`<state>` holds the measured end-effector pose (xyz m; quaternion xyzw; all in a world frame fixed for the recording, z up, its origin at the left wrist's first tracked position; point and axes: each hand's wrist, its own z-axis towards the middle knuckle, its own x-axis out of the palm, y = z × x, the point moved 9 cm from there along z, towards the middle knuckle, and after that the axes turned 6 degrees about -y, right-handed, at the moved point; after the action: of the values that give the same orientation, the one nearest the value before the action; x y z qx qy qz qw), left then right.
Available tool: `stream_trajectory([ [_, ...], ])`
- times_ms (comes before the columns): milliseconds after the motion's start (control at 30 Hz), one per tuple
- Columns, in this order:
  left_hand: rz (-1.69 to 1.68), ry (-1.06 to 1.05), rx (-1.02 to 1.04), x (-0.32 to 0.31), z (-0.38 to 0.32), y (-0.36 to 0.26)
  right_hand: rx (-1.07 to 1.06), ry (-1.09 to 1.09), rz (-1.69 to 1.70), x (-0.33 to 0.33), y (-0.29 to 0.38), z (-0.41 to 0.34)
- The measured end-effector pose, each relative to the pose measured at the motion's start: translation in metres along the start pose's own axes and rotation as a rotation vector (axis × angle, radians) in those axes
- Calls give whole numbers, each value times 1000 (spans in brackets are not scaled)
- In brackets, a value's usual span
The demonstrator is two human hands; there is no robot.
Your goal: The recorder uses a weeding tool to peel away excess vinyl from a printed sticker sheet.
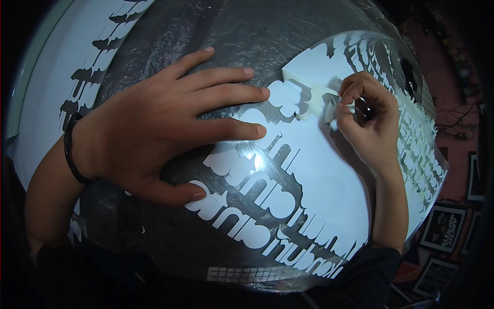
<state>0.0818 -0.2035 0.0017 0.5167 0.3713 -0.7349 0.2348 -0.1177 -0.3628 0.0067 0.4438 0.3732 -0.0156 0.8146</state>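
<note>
A white adhesive-vinyl-like sheet (328, 166) with cut lettering lies before me, its far part curling up on the right. My left hand (154, 123) rests with fingers spread, the middle fingertips touching the cut white shapes (285, 96) near its left edge. Pinched between the thumb and fingers of my right hand (368, 116) is a lifted strip of the sheet's waste vinyl (318, 94), its pale underside showing. Something shiny glints inside that hand; what it is cannot be told. Lower down, rows of white cut letters (247, 231) stand out against the dark surface.
Wrinkled clear plastic (231, 27) covers the dark work surface. Another white sheet with cut lettering (85, 92) lies at the far left. A gridded strip (247, 273) is at the near edge. Framed prints (442, 228) and cables (459, 123) are beyond the right edge.
</note>
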Motion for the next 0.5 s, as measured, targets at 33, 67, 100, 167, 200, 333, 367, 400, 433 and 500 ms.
stream_trajectory([
  [33, -5, -13, 13, -1, 0, -1, -48, -19, 31, 3, 7, 0],
  [67, -6, -8, 4, 0, 0, -1, -75, -47, 62, 5, 12, -2],
  [100, -19, -19, 5, -1, 1, -1, -101, -39, 60, 9, 18, -3],
  [167, -19, -34, 13, -4, 2, -2, -28, 24, 71, 18, 20, -5],
  [200, -43, -34, 7, -4, 2, -3, -59, 92, -76, 20, 26, -7],
  [333, -104, -55, 36, -5, 3, -6, -288, 299, -337, 26, 58, -12],
  [367, -108, -66, 24, -6, 2, -5, -298, 308, -335, 25, 63, -11],
  [400, -128, -61, 40, -6, 2, -7, -250, 323, -323, 25, 64, -9],
  [433, -148, -60, 65, -6, 1, -9, -202, 337, -313, 26, 65, -8],
  [500, -145, -62, 64, -7, 1, -10, -186, 283, -236, 32, 71, 2],
])
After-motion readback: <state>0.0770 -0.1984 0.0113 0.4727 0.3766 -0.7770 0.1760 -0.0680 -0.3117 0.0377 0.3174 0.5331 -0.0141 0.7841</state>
